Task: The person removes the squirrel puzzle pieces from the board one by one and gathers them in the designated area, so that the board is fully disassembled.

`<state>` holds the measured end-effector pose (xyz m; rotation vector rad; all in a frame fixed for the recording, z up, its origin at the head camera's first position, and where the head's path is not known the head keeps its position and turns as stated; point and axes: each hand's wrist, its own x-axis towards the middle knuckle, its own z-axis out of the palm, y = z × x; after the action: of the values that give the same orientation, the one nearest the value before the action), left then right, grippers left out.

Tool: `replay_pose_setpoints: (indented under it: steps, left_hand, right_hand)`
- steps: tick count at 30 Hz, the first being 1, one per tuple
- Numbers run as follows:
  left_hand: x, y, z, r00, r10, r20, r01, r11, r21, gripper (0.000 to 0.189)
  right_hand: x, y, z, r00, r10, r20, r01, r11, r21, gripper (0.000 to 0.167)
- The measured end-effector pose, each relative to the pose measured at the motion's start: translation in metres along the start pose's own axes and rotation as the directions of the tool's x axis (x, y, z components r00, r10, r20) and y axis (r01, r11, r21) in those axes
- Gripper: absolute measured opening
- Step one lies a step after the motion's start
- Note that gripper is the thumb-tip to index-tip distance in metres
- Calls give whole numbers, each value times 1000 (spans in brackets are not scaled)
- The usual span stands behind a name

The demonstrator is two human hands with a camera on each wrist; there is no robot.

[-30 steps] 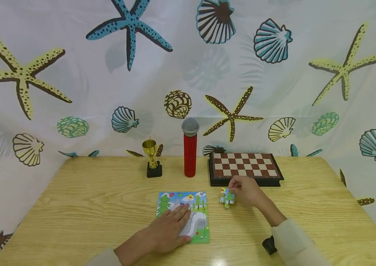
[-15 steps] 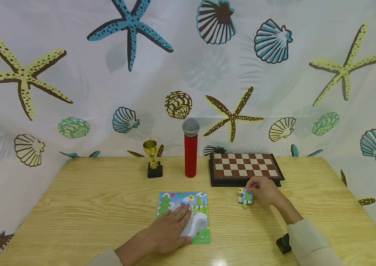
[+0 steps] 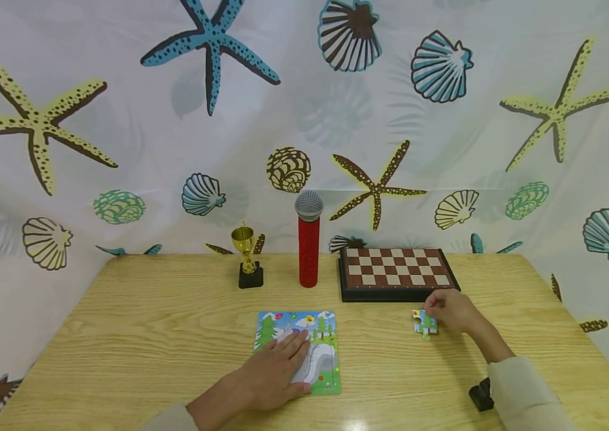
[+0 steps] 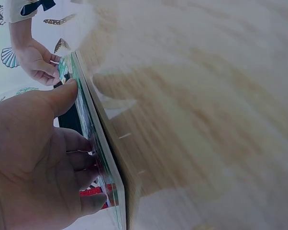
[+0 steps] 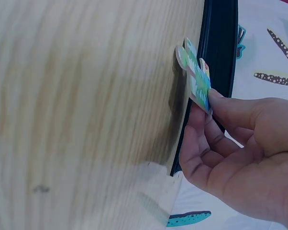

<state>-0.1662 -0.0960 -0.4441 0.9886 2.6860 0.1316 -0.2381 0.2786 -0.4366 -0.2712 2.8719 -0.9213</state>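
The left hand lies flat, aimed at two o'clock; the right hand pinches, its forearm toward ten-thirty.

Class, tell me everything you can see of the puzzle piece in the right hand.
The piece looks like thin board with a rounded tab and a notch. Its printed face shows a green tree on blue, with yellow and red at one corner. The right hand pinches its edge above the table, in front of the chessboard.

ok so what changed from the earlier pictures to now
The right hand, pinching the puzzle piece, moved right, away from the puzzle. Nothing was let go or newly taken. The left hand stayed on the puzzle; the trophy, microphone and chessboard stayed put.
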Motion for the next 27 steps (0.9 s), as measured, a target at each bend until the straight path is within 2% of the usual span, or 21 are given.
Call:
replay_pose_setpoints:
  steps: [9, 14, 21, 27]
  left_hand:
    - [0, 1, -1, 1000, -8, 6, 8, 1000, -7, 73]
    - [-1, 2, -2, 1000, -11, 2, 11, 1000, -12, 74]
    - [0, 3, -4, 1000, -22, 19, 23, 999, -34, 74]
    - [0, 2, -4, 999, -24, 20, 25, 999, -41, 74]
  right_hand:
    - [-4, 7, -6, 994, 109, -7, -109, 992, -59, 11]
    - [-4, 9, -7, 995, 102, -19, -104, 991, -80, 10]
    - [-4, 9, -5, 989, 145, -35, -147, 985, -87, 11]
    - [-2, 11, -2, 989, 133, -64, -139, 985, -98, 12]
